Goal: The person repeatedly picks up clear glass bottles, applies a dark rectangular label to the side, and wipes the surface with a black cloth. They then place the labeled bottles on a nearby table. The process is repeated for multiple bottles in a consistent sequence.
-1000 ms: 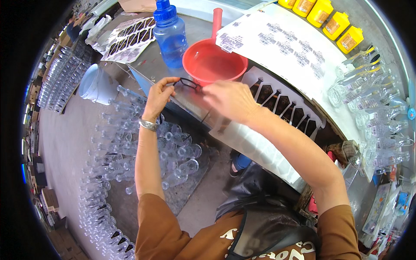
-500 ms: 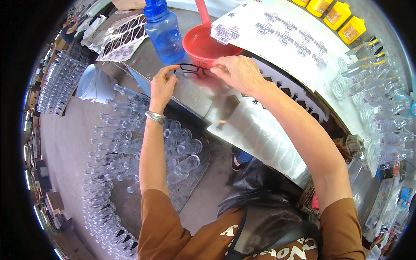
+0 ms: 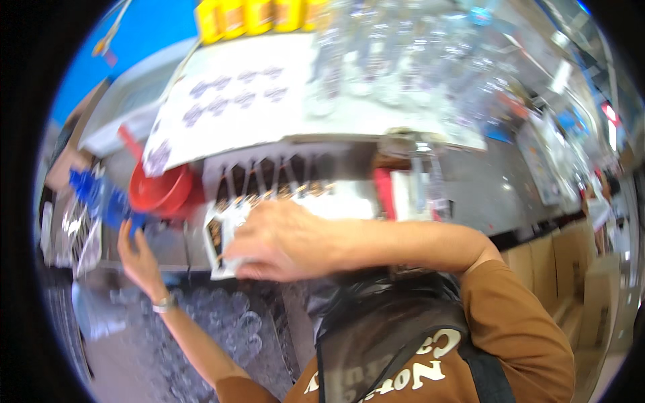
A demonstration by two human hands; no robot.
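Observation:
My left hand (image 3: pixel 141 263) is at the left end of the metal worktable, fingers apart and nothing visible in them. Its fingertips are nearest a blue water bottle (image 3: pixel 111 199), which appears tilted in this view. Beside the bottle stands a red plastic dipper (image 3: pixel 161 191) with a long handle. My right hand (image 3: pixel 279 240) is smeared by motion over a white sheet of dark and gold labels (image 3: pixel 216 236); whether its fingers hold anything does not show. I cannot make out any eyeglasses now.
A raised white board (image 3: pixel 235 60) carries a printed sheet, with yellow jugs (image 3: pixel 259 17) behind. Several clear glass bottles (image 3: pixel 376 74) lie at its right. A block (image 3: pixel 396 149) stands at the board's front edge. More glass bottles (image 3: pixel 228 322) stand below the table, at the left.
The view has swung right. My hands, earlier both at black eyeglasses by the dipper, are now apart: the left beside the blue bottle, the right over the label sheet. The eyeglasses no longer show.

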